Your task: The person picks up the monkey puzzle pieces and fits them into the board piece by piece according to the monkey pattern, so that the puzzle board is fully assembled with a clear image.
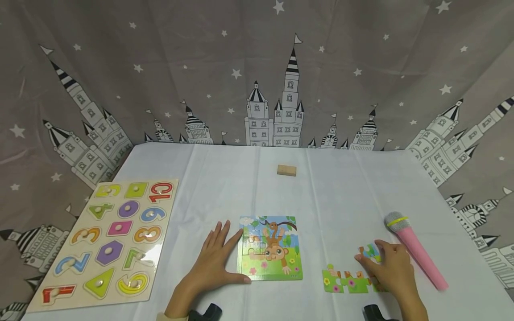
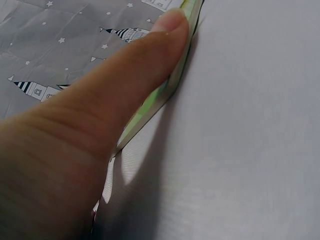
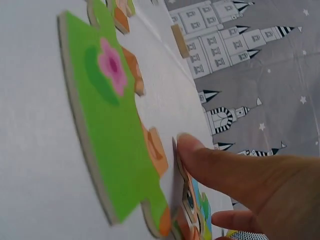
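My left hand lies spread beside a square jigsaw board with a monkey picture. Its index fingertip is at the board's left edge and its thumb at the lower left corner. In the left wrist view the straight thumb lies along the board's green edge. To the right, my right hand pinches a blue and green puzzle piece between thumb and fingers. Below it lie joined green pieces with flowers. The right wrist view shows a pink-flowered piece near the thumb.
A wooden number-and-shape board with pegged pieces covers the left side. A small wooden block sits at the back. The pink toy microphone lies just right of my right hand. A grey castle-print curtain hangs behind the white table.
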### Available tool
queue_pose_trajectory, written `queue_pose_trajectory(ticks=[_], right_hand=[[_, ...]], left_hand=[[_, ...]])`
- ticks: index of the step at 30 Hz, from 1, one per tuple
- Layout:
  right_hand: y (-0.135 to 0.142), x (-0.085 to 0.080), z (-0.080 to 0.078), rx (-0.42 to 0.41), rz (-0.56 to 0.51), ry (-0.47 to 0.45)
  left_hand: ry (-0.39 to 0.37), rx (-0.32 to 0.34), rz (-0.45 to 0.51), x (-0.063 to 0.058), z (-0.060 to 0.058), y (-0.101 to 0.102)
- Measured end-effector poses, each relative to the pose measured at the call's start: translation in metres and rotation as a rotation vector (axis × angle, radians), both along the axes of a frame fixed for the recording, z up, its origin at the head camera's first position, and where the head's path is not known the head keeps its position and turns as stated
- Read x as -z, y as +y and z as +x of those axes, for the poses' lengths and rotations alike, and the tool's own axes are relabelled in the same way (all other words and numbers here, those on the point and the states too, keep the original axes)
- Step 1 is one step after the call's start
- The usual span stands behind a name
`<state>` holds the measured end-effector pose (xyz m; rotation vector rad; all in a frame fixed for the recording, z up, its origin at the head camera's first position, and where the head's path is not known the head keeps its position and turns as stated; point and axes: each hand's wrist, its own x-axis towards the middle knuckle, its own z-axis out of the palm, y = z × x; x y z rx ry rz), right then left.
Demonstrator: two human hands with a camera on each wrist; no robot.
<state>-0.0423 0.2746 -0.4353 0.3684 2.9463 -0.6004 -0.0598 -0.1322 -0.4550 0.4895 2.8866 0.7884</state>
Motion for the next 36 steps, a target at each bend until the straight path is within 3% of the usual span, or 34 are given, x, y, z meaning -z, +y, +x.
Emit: queue_pose_trajectory(ticks=[5, 13, 22, 24, 30, 34, 36], right_hand=[[-0.007, -0.002, -0.001, 0.049, -0.068, -0.039], [-0.011, -0.002, -0.003, 0.082, -0.191, 0.001], [-0.010, -0.003, -0.002, 0.008, -0.279, 0.109], [-0.009, -0.005, -0.001, -0.009, -0.299, 0.090], [-0.005, -0.007, 0.002, 0.057, -0.319, -0.027], [-0.001, -0.007, 0.002, 0.073, -0.316, -0.025], [-0.001, -0.007, 0.002, 0.096, -0.368, -0.040]], left_hand=[[0.006, -0.004, 0.002, 0.000, 0.000, 0.000], [0.005, -0.004, -0.003, 0.000, -0.001, 0.000], [0.003, 0.001, -0.006, 0.001, -0.001, 0.000], [0.001, 0.000, -0.007, 0.001, -0.001, -0.001], [0.000, 0.001, -0.009, 0.000, -0.001, 0.000], [0.004, 0.000, -0.005, 0.000, 0.000, 0.000], [0.006, 0.000, -0.003, 0.000, 0.000, 0.000]])
